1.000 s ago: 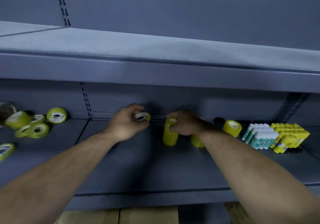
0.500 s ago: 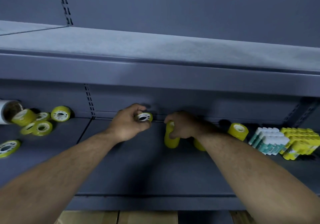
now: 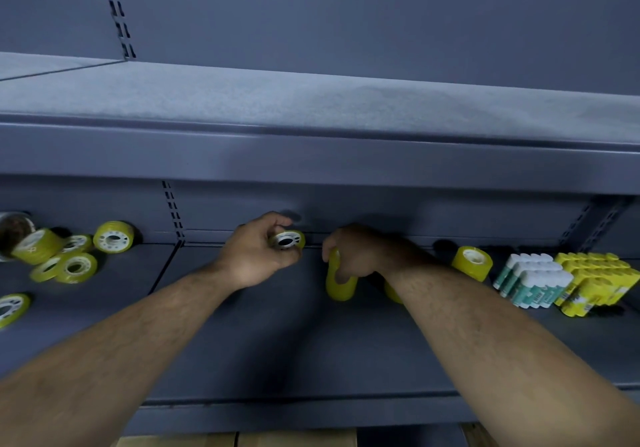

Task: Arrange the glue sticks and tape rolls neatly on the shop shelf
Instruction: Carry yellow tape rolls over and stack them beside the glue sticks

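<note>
**A:** Where is the tape being handled?

**B:** The left hand (image 3: 258,256) is pinching a small yellow-green tape roll (image 3: 287,240) between thumb and fingers. Its white core is facing the camera, and it is sitting at the back of the lower shelf (image 3: 277,342), close to the rear panel.

**A:** And the other hand?

**B:** The right hand (image 3: 353,256) is curling round the top of a tape stack (image 3: 341,285) that is standing on the shelf just beside the held roll. A second stack (image 3: 393,292) is peeking out from behind the right forearm.

**A:** What is lying further out?

**B:** To the right, a third stack (image 3: 471,262) is standing alone. Beyond it, a white glue-stick pack (image 3: 531,284) is touching a yellow glue-stick pack (image 3: 595,282). Well to the left, loose rolls (image 3: 69,259) are lying scattered beside a cylinder (image 3: 12,232) at the frame's edge. A lone roll (image 3: 10,308) is sitting nearer the front. An upper shelf (image 3: 311,100) is overhanging everything.
</note>
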`<state>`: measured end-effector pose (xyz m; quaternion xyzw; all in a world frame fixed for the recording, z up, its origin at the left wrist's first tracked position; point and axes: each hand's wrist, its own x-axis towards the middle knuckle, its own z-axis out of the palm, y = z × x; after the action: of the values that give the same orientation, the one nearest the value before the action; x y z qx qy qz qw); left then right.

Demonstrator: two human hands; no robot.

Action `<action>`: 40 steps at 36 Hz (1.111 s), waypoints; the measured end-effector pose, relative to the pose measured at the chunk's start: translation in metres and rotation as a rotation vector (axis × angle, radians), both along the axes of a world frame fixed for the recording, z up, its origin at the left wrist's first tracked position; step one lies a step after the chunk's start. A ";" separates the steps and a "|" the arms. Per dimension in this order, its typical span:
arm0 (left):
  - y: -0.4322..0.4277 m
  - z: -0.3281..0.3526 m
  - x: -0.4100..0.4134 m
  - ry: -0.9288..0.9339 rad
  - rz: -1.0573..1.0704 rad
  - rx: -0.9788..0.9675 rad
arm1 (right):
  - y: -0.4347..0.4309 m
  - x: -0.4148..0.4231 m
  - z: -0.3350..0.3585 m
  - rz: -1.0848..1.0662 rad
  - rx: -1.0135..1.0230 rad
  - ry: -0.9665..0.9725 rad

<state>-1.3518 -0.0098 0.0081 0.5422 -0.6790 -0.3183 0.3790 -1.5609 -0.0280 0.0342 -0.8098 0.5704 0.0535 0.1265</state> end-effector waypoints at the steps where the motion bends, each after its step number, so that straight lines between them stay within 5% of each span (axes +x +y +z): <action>1: 0.001 0.000 0.000 -0.004 -0.001 0.000 | 0.000 0.000 0.000 0.001 0.004 0.002; 33: -0.004 0.004 0.003 -0.090 -0.031 -0.029 | 0.004 0.000 -0.006 -0.028 0.059 -0.001; 40: -0.006 0.022 -0.020 -0.132 -0.071 -0.129 | 0.016 -0.022 0.010 -0.129 -0.089 -0.234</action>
<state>-1.3714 -0.0162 0.0299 0.5121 -0.7404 -0.2507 0.3560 -1.5834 -0.0120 0.0440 -0.7768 0.6046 -0.0748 0.1594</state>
